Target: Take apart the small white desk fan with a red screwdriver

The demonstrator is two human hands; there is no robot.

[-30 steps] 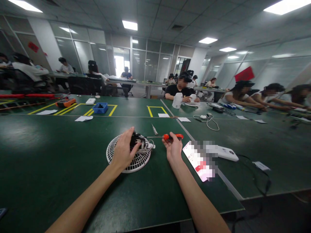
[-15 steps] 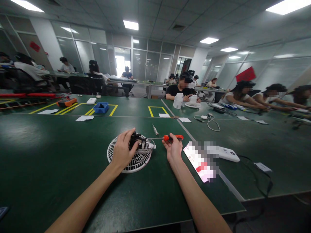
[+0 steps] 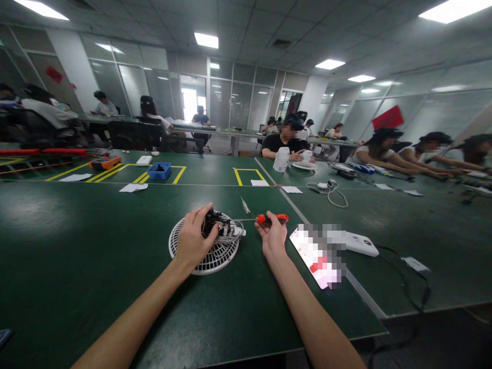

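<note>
On the green table lies a round white fan grille (image 3: 215, 262), with a black motor assembly (image 3: 210, 221) and white wires on top of it. My left hand (image 3: 195, 237) is closed around the motor assembly, thumb at its right side. In my right hand (image 3: 273, 233) is a screwdriver (image 3: 282, 218) with a red and black handle. Its shaft points left and reaches the right side of the assembly; the exact contact of the tip is too small to tell. A second, slim screwdriver (image 3: 245, 206) with a clear handle lies just behind the shaft.
Right of my right hand lie a lit phone (image 3: 313, 256) and a white device (image 3: 361, 243) with a dark strap. Farther back are a blue bin (image 3: 159, 170), an orange multimeter (image 3: 104, 162), paper slips and a coiled white cable (image 3: 338, 195). A co-worker (image 3: 286, 141) sits opposite.
Almost nothing differs. Both hands keep their holds, and the screwdriver stays at the assembly's right side with only a very slight shift in view.
</note>
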